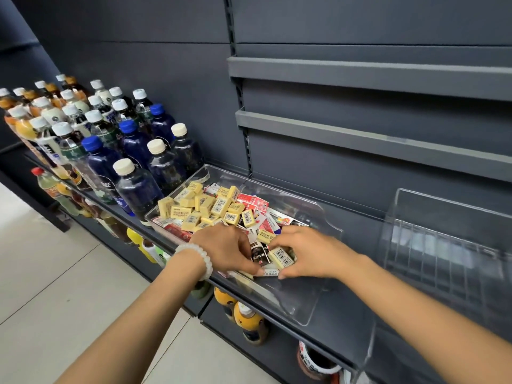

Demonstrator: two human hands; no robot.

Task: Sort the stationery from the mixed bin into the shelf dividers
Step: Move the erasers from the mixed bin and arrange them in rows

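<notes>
A dark grey shop shelf (327,322) against a slotted grey back wall (171,87) is seen above pale floor tiles (41,273). Bottles (133,151) are ranged at its left. A clear bin (313,275) of yellow erasers (205,206) is set on it. The left hand (227,250) and right hand (307,253) are curled inside its near end, each grip pinched on small packets (279,257). A clear wire-lined divider (443,253) is stood just right.
</notes>
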